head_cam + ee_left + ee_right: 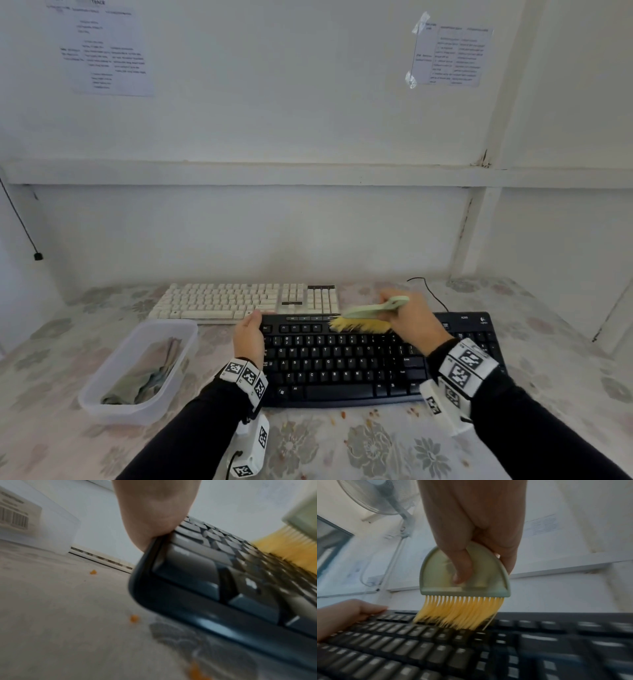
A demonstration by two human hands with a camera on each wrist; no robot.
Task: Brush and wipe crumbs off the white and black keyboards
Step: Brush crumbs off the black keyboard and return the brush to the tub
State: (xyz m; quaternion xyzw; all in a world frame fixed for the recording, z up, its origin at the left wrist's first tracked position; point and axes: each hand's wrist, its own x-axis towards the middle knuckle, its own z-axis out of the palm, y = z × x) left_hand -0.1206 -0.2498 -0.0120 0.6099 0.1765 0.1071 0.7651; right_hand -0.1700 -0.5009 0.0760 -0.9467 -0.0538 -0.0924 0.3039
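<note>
A black keyboard (359,359) lies near the table's front edge, with a white keyboard (239,301) behind it by the wall. My left hand (249,337) grips the black keyboard's left end (154,574), thumb on the top corner. My right hand (409,322) holds a pale green brush (464,574) with yellow bristles (457,614). The bristles (359,324) rest on the upper key rows near the middle. Orange crumbs (373,413) lie on the tablecloth in front of the black keyboard, and some (134,618) by its left corner.
A clear plastic tub (137,370) holding a grey-green cloth (150,377) stands left of the black keyboard. A black cable (431,291) runs behind my right hand. The wall stands close behind the white keyboard. The floral tablecloth (376,452) covers the table.
</note>
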